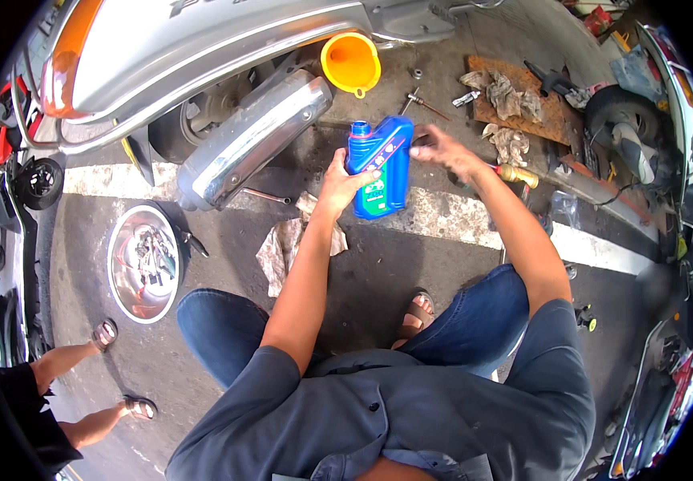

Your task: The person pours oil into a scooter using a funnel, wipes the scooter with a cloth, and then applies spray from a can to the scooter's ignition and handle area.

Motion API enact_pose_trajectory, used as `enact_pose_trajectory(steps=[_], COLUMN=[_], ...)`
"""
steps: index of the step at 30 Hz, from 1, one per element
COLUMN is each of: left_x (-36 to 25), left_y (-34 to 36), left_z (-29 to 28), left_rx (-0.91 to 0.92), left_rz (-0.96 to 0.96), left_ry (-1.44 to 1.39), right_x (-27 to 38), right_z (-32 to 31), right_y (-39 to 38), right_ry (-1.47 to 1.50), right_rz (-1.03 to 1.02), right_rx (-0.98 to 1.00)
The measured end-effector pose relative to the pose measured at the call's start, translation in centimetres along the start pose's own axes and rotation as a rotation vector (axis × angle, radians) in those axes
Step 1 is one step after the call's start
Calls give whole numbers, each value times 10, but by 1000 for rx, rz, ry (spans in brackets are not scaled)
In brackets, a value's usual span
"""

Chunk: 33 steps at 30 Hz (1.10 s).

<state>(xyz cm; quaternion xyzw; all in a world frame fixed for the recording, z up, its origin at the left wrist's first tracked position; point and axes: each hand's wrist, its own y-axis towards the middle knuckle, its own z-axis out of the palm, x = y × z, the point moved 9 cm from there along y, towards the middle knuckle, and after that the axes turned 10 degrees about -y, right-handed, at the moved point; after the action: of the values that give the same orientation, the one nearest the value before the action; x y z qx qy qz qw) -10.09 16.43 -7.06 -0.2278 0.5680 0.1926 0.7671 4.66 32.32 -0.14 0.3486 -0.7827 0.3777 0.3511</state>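
We hold 1 blue bottle (pixel 396 172) nearly upright above the ground (pixel 230 260), the fingers of our left hand (pixel 341 186) wrapped around its side. Our right hand (pixel 448 154) is just beside the bottle, fingers half curled; we cannot tell whether they pinch anything. Ahead of us stands 1 yellow funnel (pixel 350 62), near a chromed muffler (pixel 254 136).

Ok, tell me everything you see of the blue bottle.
The bottle looks plastic, with a partly green label and a short neck at its upper left; whether it is capped is unclear. It is held over the ground, neck end toward the picture's top. The left hand grips its left side; the right hand is close by its right, contact unclear.
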Motion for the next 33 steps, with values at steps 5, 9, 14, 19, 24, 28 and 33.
enact_pose_trajectory(steps=[5, 9, 14, 19, 24, 28, 33], left_x=[-2, -5, -31, -39, -38, -40, -39], left_y=[8, 12, 13, 6, 3, 2, 2], left_z=[-33, -47, -40, -48, -58, -65, -68], left_rx=[-258, -315, -336, -315, -324, -328, -327], left_rz=[5, -24, 71, 46, 30, 60, 53], left_ry=[320, 63, 65, -48, -48, -52, -65], right_x=[120, 235, 239, 233, 227, 231, 237], right_z=[-56, 1, 9, 7, -1, 2, 3], right_y=[-6, -19, -9, 1, 1, -1, -3], right_ry=[-215, -817, -972, -1002, -946, -927, -947], right_rz=[-236, -394, -338, -268, -322, -344, -366], right_rx=[-511, -742, -866, -886, -911, -919, -895])
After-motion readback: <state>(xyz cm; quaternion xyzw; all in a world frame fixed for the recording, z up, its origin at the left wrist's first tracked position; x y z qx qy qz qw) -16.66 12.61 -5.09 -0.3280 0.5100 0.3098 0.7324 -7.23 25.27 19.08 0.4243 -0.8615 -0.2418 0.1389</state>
